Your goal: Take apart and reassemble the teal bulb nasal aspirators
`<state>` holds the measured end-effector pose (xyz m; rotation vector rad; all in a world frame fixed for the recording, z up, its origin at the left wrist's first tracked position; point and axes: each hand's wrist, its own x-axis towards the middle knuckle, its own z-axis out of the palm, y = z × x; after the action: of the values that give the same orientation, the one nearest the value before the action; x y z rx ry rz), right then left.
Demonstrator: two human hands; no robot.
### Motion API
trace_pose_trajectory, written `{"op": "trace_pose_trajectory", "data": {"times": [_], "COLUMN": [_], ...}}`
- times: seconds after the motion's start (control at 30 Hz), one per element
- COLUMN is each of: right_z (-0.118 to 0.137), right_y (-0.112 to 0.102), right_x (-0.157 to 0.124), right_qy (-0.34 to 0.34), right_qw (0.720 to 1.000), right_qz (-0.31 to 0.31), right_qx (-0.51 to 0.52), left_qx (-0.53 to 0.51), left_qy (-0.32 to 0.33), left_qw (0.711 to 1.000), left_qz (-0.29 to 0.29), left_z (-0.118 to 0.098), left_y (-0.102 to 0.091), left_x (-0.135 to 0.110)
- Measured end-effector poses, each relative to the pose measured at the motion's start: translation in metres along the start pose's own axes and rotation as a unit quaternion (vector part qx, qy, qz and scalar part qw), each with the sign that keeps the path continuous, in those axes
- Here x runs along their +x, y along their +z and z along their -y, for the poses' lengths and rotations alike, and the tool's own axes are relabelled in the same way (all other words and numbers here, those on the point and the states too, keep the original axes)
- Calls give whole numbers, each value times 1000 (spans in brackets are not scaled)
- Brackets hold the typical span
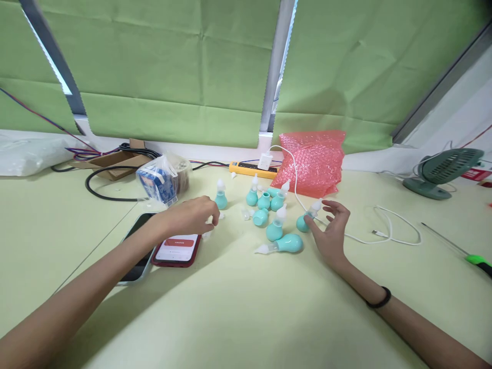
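Note:
My left hand [200, 215] is curled above the edge of a lit phone [177, 251], its fingers pinched together. Small clear pieces [206, 234] lie under the fingers, and what they grip is too small to make out. My right hand [331, 233] has its thumb and fingers around a turquoise nasal aspirator [303, 223], its clear tip leaning right. Between my hands are several more aspirators: one upright [220, 200] near my left hand, another lying on its side [289, 243] at the front. An open turquoise bulb [260, 217] shows no tip on it.
A second phone [134, 266] lies under my left forearm. Behind are a bagged blue box [157, 182], a yellow power strip [249, 170] and a pink bubble-wrap bag [311, 164]. A white cable [361, 240], a green-handled screwdriver [474, 260] and a fan [442, 171] are on the right.

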<state>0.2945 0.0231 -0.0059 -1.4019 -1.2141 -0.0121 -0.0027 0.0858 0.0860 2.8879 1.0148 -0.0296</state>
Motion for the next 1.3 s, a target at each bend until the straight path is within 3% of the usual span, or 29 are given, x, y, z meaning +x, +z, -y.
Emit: {"op": "trace_pose_trajectory", "data": {"times": [0.13,0.33,0.63,0.77,0.87,0.97,1.0,1.07,1.17,1.23,1.3], "right_z": [0,-3,-3,3,11,24,30,42,57,61,61], "right_y": [0,0,-1,0,-2,-9,-11,-14,-15,-13,-11], "right_x": [0,1,0,1,-1,-12,-18,-32,-50,-56,-55], "right_qy": [-2,-5,-11,-46,-112,-255,-312,-396,-337,-288,-254], "right_qw": [1000,1000,998,996,989,961,946,916,903,908,918], "right_qz": [-10,-21,-40,-66,-94,-105,-81,38,251,288,285], "right_qx": [9,19,38,36,39,31,32,53,91,100,105], "left_qx": [5,4,-90,-111,-205,-410,-481,-602,-717,-764,-796], "left_qy": [-18,-15,67,92,116,135,138,136,117,97,74], "left_qw": [1000,999,993,989,971,901,864,783,681,633,596], "left_qz": [25,35,45,34,32,50,60,79,88,85,77], "left_z": [5,-9,-17,-29,-33,-36,-37,-43,-55,-63,-70], "left_y": [-4,3,28,26,18,14,14,20,33,42,49], "left_x": [-5,-2,10,11,10,10,11,13,16,18,19]}}
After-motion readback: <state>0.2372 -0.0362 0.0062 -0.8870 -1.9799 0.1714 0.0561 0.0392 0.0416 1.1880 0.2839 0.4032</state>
